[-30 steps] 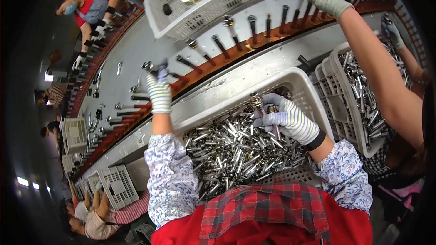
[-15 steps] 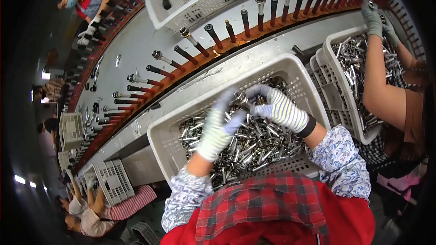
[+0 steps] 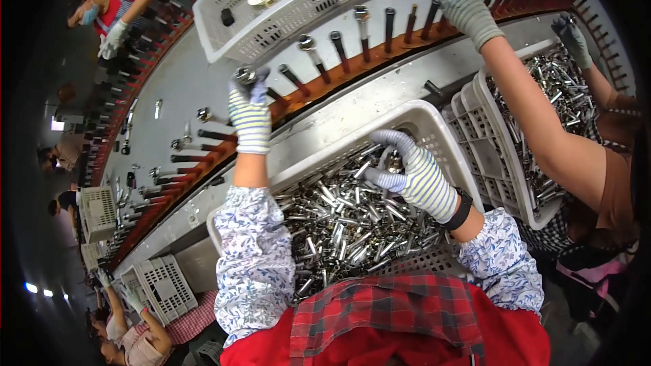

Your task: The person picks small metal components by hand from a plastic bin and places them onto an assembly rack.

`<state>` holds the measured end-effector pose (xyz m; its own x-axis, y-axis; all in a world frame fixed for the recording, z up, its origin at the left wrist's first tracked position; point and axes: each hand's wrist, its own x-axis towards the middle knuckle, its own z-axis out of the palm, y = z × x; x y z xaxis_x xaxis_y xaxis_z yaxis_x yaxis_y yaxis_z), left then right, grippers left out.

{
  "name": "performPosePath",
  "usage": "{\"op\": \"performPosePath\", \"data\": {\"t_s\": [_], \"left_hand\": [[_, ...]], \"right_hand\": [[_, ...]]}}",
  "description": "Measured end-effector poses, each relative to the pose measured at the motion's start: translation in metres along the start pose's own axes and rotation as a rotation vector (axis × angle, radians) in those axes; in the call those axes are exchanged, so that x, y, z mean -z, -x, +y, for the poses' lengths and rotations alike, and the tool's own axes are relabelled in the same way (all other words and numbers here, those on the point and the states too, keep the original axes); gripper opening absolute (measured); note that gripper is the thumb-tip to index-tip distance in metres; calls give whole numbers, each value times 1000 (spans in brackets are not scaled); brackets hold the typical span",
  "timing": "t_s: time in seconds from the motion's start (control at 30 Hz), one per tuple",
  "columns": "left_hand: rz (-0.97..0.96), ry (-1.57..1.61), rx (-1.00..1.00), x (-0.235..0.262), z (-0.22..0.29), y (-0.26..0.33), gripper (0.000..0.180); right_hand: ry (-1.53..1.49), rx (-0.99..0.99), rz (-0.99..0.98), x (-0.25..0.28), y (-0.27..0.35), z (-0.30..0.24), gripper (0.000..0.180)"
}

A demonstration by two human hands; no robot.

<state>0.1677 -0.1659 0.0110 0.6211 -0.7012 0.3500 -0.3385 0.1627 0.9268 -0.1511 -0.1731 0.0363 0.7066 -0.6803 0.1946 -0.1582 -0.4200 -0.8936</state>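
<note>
We see our left hand (image 3: pixel 249 114), in a striped glove, up at approx. 11 o'clock over the red-brown peg rail (image 3: pixel 298 98); its fingers are closed round a small shiny metal part (image 3: pixel 244 75), held just above the rail between two dark pegs. Our right hand (image 3: pixel 413 175), same glove type, sits at approx. 2 o'clock inside the white plastic basket (image 3: pixel 434 118) directly in front of us. Its fingers are curled loosely down onto the heap of chrome metal parts (image 3: pixel 339 230); we can't tell whether they actually grip one. The heap fills most of the basket btw. our two forearms. At 1 o'clock a co-worker's gloved hand (image 3: pixel 466 12) reaches to the same rail, w/ a second basket of parts (image 3: pixel 498 156) just right of ours. Beyond the rail, at 12 o'clock, another white basket (image 3: pixel 271 34) rests on the grey tabletop (image 3: pixel 183 88).
</note>
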Motion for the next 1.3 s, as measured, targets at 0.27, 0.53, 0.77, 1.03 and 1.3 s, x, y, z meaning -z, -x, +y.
{"op": "performPosePath", "data": {"t_s": [0.27,0.53,0.77,1.03,1.3], "left_hand": [[94,-307,29,63,2,69,36],[-946,-748,84,106,73,270,57],[-1402,-1235,109,96,53,317,32],[-1359,-1160,220,94,46,326,21],[-1094,-650,210,128,64,294,38]], "right_hand": [[-611,22,326,29,-57,7,26],[521,-46,292,29,-205,21,34],[821,-10,71,-18,-227,-17,41],[661,-92,19,-83,-189,-23,60],[782,252,-945,-85,55,-23,67]]}}
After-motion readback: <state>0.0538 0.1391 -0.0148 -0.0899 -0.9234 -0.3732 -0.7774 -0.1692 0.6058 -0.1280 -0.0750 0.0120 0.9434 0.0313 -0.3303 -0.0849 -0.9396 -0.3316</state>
